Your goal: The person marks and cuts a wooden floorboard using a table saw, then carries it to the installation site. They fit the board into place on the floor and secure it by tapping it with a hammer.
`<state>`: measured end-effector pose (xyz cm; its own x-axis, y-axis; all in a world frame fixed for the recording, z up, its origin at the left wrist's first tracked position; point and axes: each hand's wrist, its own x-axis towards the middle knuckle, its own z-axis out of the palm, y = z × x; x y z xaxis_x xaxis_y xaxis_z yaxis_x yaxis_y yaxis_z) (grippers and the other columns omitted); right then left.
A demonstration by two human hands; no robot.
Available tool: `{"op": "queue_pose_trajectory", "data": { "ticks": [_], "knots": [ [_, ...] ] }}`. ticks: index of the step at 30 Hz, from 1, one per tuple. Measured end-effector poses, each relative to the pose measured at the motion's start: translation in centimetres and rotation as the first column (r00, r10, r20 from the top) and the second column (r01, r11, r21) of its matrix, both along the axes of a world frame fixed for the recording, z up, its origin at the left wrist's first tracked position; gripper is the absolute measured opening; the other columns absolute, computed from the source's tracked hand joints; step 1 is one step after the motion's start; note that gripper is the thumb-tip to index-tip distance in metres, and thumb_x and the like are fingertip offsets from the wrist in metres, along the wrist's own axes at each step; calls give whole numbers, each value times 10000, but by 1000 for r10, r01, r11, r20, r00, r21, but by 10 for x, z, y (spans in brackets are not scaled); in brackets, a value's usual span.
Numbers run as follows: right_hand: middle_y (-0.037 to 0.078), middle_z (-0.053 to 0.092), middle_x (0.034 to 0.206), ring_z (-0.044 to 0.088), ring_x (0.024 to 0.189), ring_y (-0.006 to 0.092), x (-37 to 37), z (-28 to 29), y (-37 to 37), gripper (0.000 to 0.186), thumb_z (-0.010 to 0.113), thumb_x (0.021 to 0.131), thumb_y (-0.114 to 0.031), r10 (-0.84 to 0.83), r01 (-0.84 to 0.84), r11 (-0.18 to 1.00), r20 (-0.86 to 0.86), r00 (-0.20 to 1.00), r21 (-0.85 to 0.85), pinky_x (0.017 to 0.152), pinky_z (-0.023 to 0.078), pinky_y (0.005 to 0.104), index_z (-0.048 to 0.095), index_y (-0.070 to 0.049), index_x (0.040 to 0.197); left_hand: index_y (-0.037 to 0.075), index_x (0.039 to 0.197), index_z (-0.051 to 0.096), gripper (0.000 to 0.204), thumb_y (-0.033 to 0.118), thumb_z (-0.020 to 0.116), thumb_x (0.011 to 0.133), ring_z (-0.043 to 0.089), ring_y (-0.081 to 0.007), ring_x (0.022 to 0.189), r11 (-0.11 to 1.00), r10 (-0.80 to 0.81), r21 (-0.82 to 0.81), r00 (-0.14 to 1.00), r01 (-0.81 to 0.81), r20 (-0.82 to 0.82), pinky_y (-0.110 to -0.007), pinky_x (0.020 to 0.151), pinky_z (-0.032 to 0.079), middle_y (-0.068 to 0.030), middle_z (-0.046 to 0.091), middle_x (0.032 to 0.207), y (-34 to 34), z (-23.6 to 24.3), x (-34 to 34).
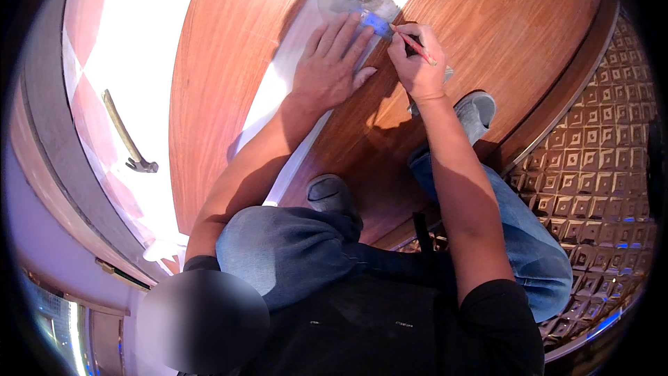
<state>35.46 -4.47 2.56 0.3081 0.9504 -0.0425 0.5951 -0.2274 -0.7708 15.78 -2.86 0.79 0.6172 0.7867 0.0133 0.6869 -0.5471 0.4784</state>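
Note:
My left hand [332, 63] lies flat, fingers spread, pressing down on a white strip [292, 76] and a small blue-marked ruler-like tool [376, 24] on a brown wooden panel [501, 21]. My right hand [416, 59] is closed around a red pencil [416, 46], whose tip touches the panel right beside the blue tool. Both forearms reach up from the lower edge. I crouch on the panel, with my knees in blue jeans and grey shoes below the hands.
A claw hammer [127, 138] with a wooden handle lies on the bright tiled floor at left. A patterned bronze embossed surface [598, 174] runs along the panel's right edge. My grey shoes [476, 111] rest on the panel.

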Motion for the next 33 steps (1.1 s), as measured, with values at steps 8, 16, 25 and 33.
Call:
{"op": "queue_pose_trajectory", "data": {
  "ticks": [8, 16, 25, 33],
  "knots": [
    [127, 722, 869, 719, 776, 315, 0, -7, 0, 109, 741, 836, -47, 4, -8, 995, 34, 999, 100, 704, 577, 386, 670, -63, 917, 152, 1513, 536, 709, 511, 697, 923, 414, -324, 1491, 1000, -6, 13, 1000, 6, -1, -491, 1201, 327, -144, 442, 1616, 1, -2, 0],
    [133, 691, 820, 696, 739, 327, -2, -9, 0, 94, 728, 814, -38, 27, -30, 989, 19, 999, 147, 679, 570, 378, 682, -54, 895, 139, 1511, 537, 695, 486, 699, 931, 424, -333, 1481, 1000, -7, 6, 1000, 7, 15, -492, 1190, 342, -150, 443, 1615, 3, 2, 1],
    [139, 695, 824, 699, 739, 332, -2, -9, 2, 86, 724, 813, -42, 50, -62, 986, 76, 996, 155, 674, 573, 382, 677, -59, 883, 140, 1521, 525, 712, 512, 686, 935, 404, -321, 1496, 1000, -10, -1, 1000, 10, -5, -486, 1205, 311, -148, 426, 1626, 2, -1, -2],
    [136, 716, 923, 715, 805, 273, 7, -13, 1, 151, 685, 926, -84, 47, -43, 998, -72, 996, 47, 769, 570, 379, 725, -60, 1069, 150, 1520, 526, 713, 528, 677, 934, 409, -308, 1497, 1000, 3, 10, 1000, -3, -6, -477, 1212, 312, -134, 445, 1612, 3, -1, -1]
  ]
}}
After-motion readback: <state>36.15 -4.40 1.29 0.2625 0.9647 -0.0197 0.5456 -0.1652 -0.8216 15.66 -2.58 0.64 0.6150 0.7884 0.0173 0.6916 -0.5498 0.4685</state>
